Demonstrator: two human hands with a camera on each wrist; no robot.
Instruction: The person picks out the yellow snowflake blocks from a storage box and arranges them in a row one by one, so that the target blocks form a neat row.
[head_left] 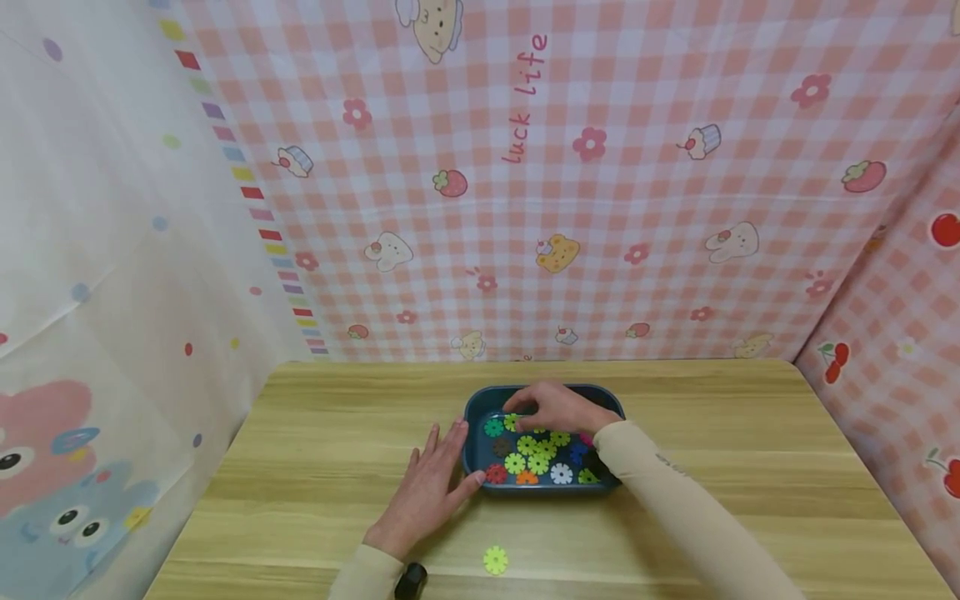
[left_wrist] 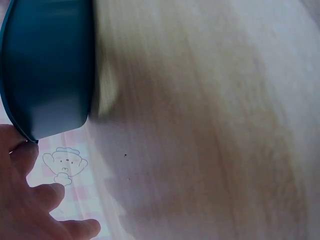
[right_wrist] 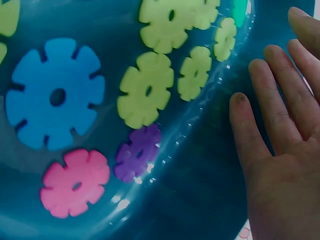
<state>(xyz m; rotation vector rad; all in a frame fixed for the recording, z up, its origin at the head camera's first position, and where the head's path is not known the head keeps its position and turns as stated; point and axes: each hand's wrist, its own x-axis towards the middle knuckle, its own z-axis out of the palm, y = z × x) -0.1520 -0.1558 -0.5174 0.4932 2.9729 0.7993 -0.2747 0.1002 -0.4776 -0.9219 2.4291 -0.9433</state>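
Note:
A dark teal plastic tray [head_left: 543, 490] holds several snowflake-shaped building discs, many yellow-green [head_left: 538, 462], with a white disc [head_left: 561, 473] and a red disc [head_left: 496, 473] among them. My left hand [head_left: 423, 492] lies beside the tray, fingers spread, its fingertips at the left rim. In the left wrist view those fingers meet the tray's edge [left_wrist: 50, 65]. Over the tray's far part reaches my right hand [head_left: 558, 408], its fingertips near the discs. The right wrist view shows its fingers loosely extended beside the pieces, including a blue disc [right_wrist: 57, 95]; no disc shows in them.
One yellow-green disc [head_left: 496, 561] lies on the wooden table [head_left: 360, 417] in front of the tray. A pink checked cloth [head_left: 480, 208] hangs behind the table, and further printed cloths stand at the left and right sides. A black band [head_left: 410, 581] is at my left wrist.

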